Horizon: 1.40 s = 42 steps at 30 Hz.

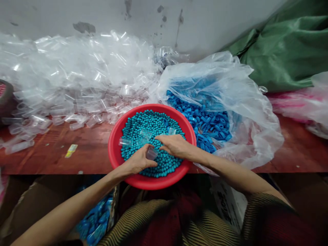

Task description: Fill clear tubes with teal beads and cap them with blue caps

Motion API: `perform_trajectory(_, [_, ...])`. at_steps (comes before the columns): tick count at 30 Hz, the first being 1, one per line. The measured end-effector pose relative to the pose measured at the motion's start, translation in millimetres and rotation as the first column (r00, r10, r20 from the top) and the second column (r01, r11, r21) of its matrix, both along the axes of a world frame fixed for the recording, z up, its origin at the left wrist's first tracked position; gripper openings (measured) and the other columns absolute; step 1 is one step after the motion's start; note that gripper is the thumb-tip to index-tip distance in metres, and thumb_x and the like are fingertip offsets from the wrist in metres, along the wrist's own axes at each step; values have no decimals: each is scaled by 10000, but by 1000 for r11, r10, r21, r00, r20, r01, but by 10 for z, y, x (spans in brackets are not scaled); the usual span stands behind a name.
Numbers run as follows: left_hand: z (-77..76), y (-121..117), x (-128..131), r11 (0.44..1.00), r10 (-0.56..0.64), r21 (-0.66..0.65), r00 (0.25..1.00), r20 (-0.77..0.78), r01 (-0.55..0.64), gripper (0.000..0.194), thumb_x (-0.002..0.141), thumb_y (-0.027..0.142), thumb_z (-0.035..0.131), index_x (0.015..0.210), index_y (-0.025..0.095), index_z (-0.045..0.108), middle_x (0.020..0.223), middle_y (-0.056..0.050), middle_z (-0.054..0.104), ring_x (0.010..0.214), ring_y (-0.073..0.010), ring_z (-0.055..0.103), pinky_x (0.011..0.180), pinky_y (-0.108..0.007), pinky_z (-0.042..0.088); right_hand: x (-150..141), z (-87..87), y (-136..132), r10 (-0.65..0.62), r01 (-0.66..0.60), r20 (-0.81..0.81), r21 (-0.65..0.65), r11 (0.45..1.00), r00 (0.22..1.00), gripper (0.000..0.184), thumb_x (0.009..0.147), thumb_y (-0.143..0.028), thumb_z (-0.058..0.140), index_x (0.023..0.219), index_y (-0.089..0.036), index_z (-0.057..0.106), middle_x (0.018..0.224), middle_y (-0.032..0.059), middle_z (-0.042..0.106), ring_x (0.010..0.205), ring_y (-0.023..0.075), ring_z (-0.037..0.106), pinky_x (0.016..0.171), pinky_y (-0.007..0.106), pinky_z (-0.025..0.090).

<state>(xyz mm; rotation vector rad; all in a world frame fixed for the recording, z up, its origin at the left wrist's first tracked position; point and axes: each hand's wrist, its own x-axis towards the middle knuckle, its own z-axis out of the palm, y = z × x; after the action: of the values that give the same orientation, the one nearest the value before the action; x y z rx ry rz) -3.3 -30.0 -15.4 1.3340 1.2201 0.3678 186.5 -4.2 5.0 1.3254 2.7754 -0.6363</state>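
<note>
A red plastic basin (112, 147) full of small teal beads (167, 164) stands at the table's front edge, partly overhanging it. My left hand (140, 160) is over the beads, its thumb and fingers around a short clear plastic tube (151, 153). From the right, my right hand (174, 145) reaches in just above the beads. Its index finger and thumb are apart, with nothing visible between them; the other fingers are partly hidden. Clear tubes lie on the beads: one tube (124, 141) at the left, another tube (146, 133) near the middle.
A large heap of clear tubes (84, 75) fills the table's back left. Behind the basin's right side, a clear plastic bag (256, 112) spills small blue plastic parts (215, 124). A yellow-and-white packet (71, 150) lies left. Green cloth (287, 51) hangs at the back right.
</note>
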Motion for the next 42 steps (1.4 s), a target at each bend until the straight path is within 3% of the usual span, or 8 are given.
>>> perform_trajectory(6, [-88, -49, 29, 914, -124, 347, 959, -254, 210, 452, 631, 206, 660, 1042, 182, 475, 1047, -87, 566, 1007, -261, 554, 882, -429, 438, 95, -202, 304, 32, -64, 233, 128, 990, 972, 222, 903, -136, 390, 1073, -133, 532, 1055, 145, 577, 844, 217, 593, 672, 313, 431])
perform_trajectory(11, [-26, -84, 79, 864, -70, 458, 951, -303, 209, 456, 597, 195, 685, 997, 171, 468, 1455, -186, 270, 1368, -364, 256, 1054, -507, 313, 49, -225, 265, -107, 93, -152, -94, 991, 983, 133, 882, -163, 453, 945, -125, 564, 903, 101, 625, 803, 198, 611, 673, 314, 476])
perform_trajectory(16, [0, -45, 96, 912, -110, 366, 970, -219, 186, 534, 591, 234, 687, 1055, 179, 429, 1360, -191, 421, 1211, -346, 481, 966, -479, 413, -5, -154, 79, -577, 123, -450, -707, 697, 681, 68, 784, -207, 577, 842, -172, 569, 656, -15, 596, 603, 141, 626, 472, 233, 497])
perform_trajectory(22, [130, -33, 72, 955, 47, 296, 998, -36, -34, 469, 613, 299, 676, 985, 200, 408, 1399, -165, 398, 1056, -274, 575, 899, -449, 451, 62, -119, 68, -837, 56, -387, -896, 440, 388, 184, 748, -182, 588, 913, -175, 507, 724, -11, 640, 618, 137, 666, 442, 212, 532])
perform_trajectory(31, [116, -64, 55, 985, 80, 139, 985, 156, -102, 511, 597, 341, 724, 975, 215, 404, 1350, -109, 467, 986, -227, 606, 846, -386, 478, 93, -73, 19, -854, -39, -443, -892, 451, 273, 236, 751, -242, 631, 889, -203, 445, 823, -14, 639, 672, 134, 680, 498, 233, 560])
perform_trajectory(36, [150, -127, 112, 965, 139, 177, 949, 282, -194, 488, 611, 323, 724, 967, 223, 404, 1399, -104, 423, 1126, -258, 551, 880, -374, 476, -24, -159, -144, -822, -92, -419, -904, 417, 385, 270, 685, -236, 684, 828, -191, 459, 715, -32, 637, 663, 125, 663, 529, 214, 539])
perform_trajectory(40, [193, -207, 79, 937, 54, 326, 974, 219, -125, 476, 670, 312, 709, 1022, 239, 398, 1433, -107, 376, 1182, -257, 513, 855, -346, 497, -19, -204, -130, -793, -37, -485, -860, 508, 368, 248, 697, -242, 663, 882, -180, 509, 755, -9, 640, 700, 144, 659, 575, 256, 543])
perform_trajectory(42, [164, -224, 40, 901, 43, 420, 986, 159, -107, 458, 697, 306, 681, 1041, 231, 389, 1418, -129, 380, 1186, -266, 511, 853, -365, 504, 36, -193, -113, -719, 49, -572, -768, 638, 395, 219, 747, -255, 619, 929, -181, 521, 766, -1, 631, 705, 150, 651, 600, 278, 536])
